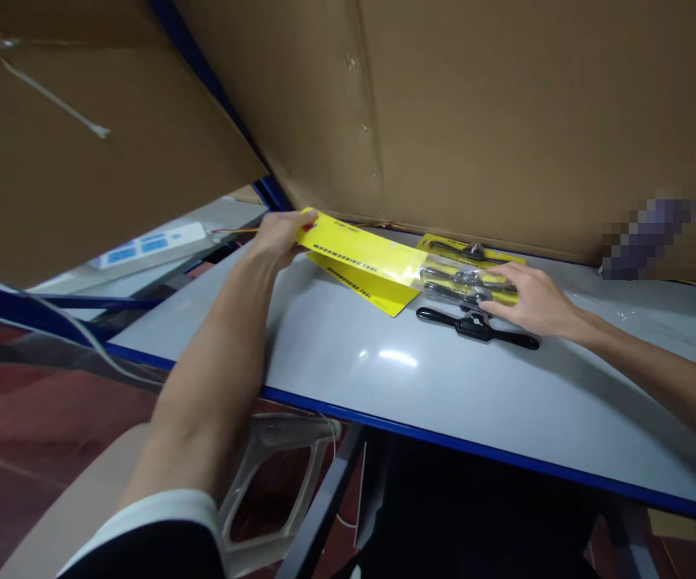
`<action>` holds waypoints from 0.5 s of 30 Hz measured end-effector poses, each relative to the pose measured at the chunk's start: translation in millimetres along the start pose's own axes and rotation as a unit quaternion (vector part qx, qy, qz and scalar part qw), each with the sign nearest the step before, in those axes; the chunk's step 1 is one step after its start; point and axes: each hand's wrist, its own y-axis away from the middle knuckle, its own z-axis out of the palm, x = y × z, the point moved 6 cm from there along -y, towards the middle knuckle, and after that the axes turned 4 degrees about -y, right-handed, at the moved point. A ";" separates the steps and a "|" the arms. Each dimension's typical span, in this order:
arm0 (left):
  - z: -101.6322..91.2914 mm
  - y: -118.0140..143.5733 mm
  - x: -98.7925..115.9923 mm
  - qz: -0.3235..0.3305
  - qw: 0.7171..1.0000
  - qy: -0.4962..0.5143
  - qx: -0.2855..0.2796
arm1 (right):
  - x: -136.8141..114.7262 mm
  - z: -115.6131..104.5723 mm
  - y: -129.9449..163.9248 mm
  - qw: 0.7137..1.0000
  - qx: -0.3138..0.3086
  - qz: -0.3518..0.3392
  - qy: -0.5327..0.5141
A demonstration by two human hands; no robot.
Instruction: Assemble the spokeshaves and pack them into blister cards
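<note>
My left hand (280, 235) pinches the left end of a yellow card (363, 251) printed "WOODWORKING TOOL", raised above the white table. At its other end, my right hand (532, 297) closes around a clear plastic blister (444, 273). Dark spokeshave shapes show in and under that plastic; how many lie inside I cannot tell. A second yellow card (380, 299) lies partly beneath the first. Nearest the table's front, a loose black spokeshave (474, 325) rests just below my right hand. Behind, a carded spokeshave (474, 251) lies near the cardboard wall.
Brown cardboard panels (504, 121) stand behind and left of the white table (348, 378), which has a blue edge. A white power strip (151, 245) with cables sits beyond the left side. Under the front edge stands a plastic stool (281, 426). A blurred purple object (649, 241) is at back right.
</note>
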 end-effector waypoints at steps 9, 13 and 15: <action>-10.2 14.8 -16.0 0.072 0.955 -0.274 0.086 | 75.7 -79.1 54.0 0.980 0.023 0.135 0.147; 17.4 19.7 2.4 0.170 0.912 -0.364 0.087 | 158.4 -112.0 88.6 0.966 -0.047 0.200 0.158; 43.4 28.4 17.0 0.240 0.890 -0.385 0.050 | 186.9 -118.9 102.6 0.966 -0.072 0.195 0.155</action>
